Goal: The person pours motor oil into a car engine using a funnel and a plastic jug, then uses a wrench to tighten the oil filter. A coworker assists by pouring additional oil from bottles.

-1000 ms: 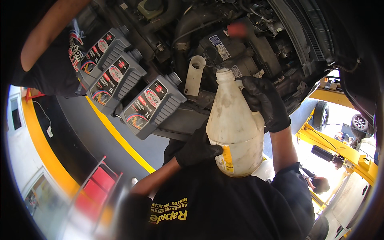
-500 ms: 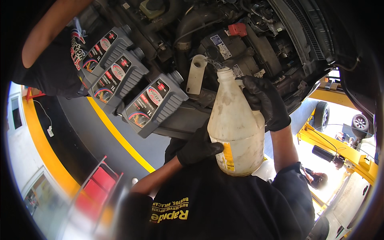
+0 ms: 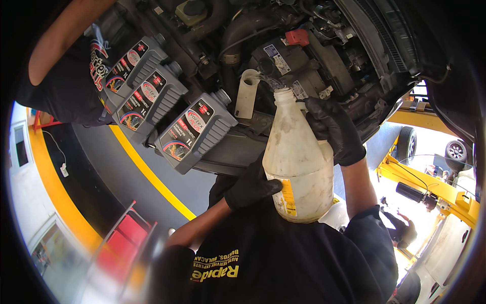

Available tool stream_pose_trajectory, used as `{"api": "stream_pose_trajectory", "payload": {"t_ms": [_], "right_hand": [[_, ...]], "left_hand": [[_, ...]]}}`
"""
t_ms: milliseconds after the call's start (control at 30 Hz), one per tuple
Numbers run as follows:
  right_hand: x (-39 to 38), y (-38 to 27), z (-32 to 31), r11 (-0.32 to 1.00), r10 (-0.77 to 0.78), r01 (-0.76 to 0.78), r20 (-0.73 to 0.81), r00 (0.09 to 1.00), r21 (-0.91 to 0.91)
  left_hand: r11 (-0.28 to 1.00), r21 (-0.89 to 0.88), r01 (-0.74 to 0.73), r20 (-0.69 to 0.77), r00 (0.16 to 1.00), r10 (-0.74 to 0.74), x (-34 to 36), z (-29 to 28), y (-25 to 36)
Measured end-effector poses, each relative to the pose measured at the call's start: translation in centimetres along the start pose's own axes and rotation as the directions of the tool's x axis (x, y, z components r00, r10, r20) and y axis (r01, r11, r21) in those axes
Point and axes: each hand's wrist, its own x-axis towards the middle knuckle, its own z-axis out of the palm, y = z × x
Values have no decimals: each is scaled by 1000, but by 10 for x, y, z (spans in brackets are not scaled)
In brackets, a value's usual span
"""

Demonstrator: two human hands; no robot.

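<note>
Both my hands wear black gloves and hold a large, stained white plastic jug [image 3: 299, 157] with a yellow label. My right hand [image 3: 335, 130] is closed round its handle. My left hand [image 3: 253, 190] presses against its lower left side, thumb beside the label. The jug's uncapped mouth points into the engine bay, close to an off-white reservoir [image 3: 246, 99] with an open neck. Something dark and glossy lies between mouth and reservoir; I cannot tell whether it is liquid. Left of the reservoir stand grey oil bottles [image 3: 196, 133], uncapped, along the car's front edge.
A car battery [image 3: 288, 58] with a red terminal cover [image 3: 297, 37] sits beyond the jug. At the upper left is another person's bare arm [image 3: 61, 45] and dark shirt. A red cart [image 3: 121, 238] stands lower left; a yellow lift [image 3: 430, 185] is at the right.
The jug and both my hands have stayed almost still, with a very slight shift left. In the right background, a distant person has moved.
</note>
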Motion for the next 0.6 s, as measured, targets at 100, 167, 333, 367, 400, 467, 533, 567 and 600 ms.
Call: {"api": "stream_pose_trajectory", "payload": {"t_ms": [100, 167, 333, 367, 400, 467, 533, 567, 600], "right_hand": [[-1, 4, 0, 1000, 13, -13, -54, 998, -11], [0, 5, -7, 1000, -1, 1, 7, 1000, 16], [-2, 6, -4, 1000, -20, 20, -22, 1000, 15], [-1, 7, -8, 1000, -22, 22, 15, 1000, 19], [-1, 7, -9, 999, -25, 24, 52, 998, 23], [-2, 7, -4, 1000, -29, 29, 0, 1000, 4], [-3, 8, -5, 1000, -29, 29, 7, 1000, 4], [-1, 8, -11, 1000, -27, 27, 41, 999, 14], [0, 9, -14, 999, -26, 25, 75, 997, 24]], "left_hand": [[1000, -5, 15, 16, 1000, -14, 0, -2, -5], [1000, 4, 10, 19, 1000, -10, 0, -2, -7], [1000, 3, 9, 27, 1000, -10, -1, -2, -8], [1000, 17, -7, 24, 1000, 7, -1, -2, -9], [999, 32, -24, 20, 1000, 23, -1, -2, -9], [1000, 24, -10, 8, 1000, 9, -3, -2, -9], [1000, 20, 14, -1, 1000, -14, -4, 0, -7], [999, 19, 30, -6, 1000, -30, -3, 2, -4], [999, 19, 47, -10, 999, -46, -4, 3, -2]]}}
